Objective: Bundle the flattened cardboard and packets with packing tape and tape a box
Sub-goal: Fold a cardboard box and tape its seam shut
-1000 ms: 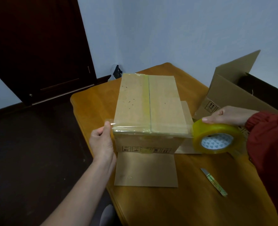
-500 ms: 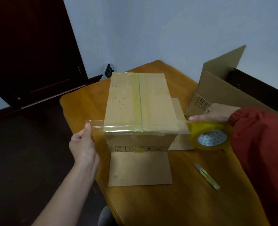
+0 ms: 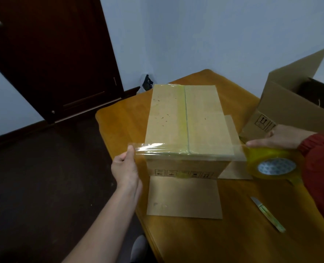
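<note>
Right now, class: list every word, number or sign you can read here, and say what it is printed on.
No words or numbers are readable.
Taped box, front: a row of handling symbols, too blurred to read.
Open box, side: two upward arrows, a this-way-up sign; the symbols beside it are blurred.
Tape roll, core: a pattern, no legible text.

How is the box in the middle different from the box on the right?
The middle box is shut, with yellowish tape along its top seam; the right box is open, one flap standing up. The middle box is fully in view; the right box is cut off by the picture's edge. A clear tape strip stretches over the middle box, none over the right box. Both are brown cardboard with small printed symbols on a side.
</note>
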